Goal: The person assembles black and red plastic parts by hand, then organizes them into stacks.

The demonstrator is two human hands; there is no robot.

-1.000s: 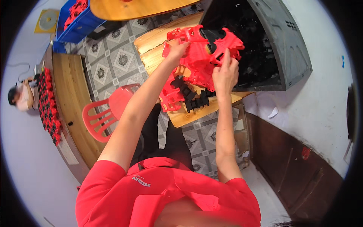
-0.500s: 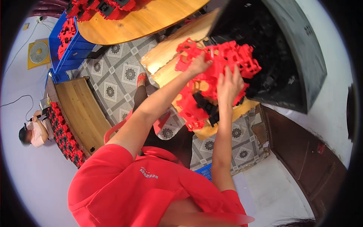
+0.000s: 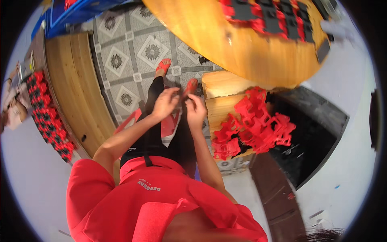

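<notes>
My left hand [image 3: 166,103] and my right hand [image 3: 196,111] are held in the air in front of my body, above my legs. They face each other with a small gap between them. The fingers are loosely bent and a little blurred, and no object shows in either hand. To the right of my right hand, a heap of red plastic frame-like parts [image 3: 258,125] lies on a wooden board [image 3: 215,107]. A few black pieces show among them. Neither hand touches the heap.
Beyond the heap stands a dark bin [image 3: 310,147]. A rounded wooden table [image 3: 242,56] at the far right carries red and black parts [image 3: 278,22]. On the left are a wooden bench [image 3: 76,84], rows of red-black parts [image 3: 48,117], blue crates [image 3: 80,12] and another person [image 3: 18,105].
Both my hands have left the red parts and moved left, over my legs. The view has turned, so the heap and bin now appear farther right and more of the round table shows.
</notes>
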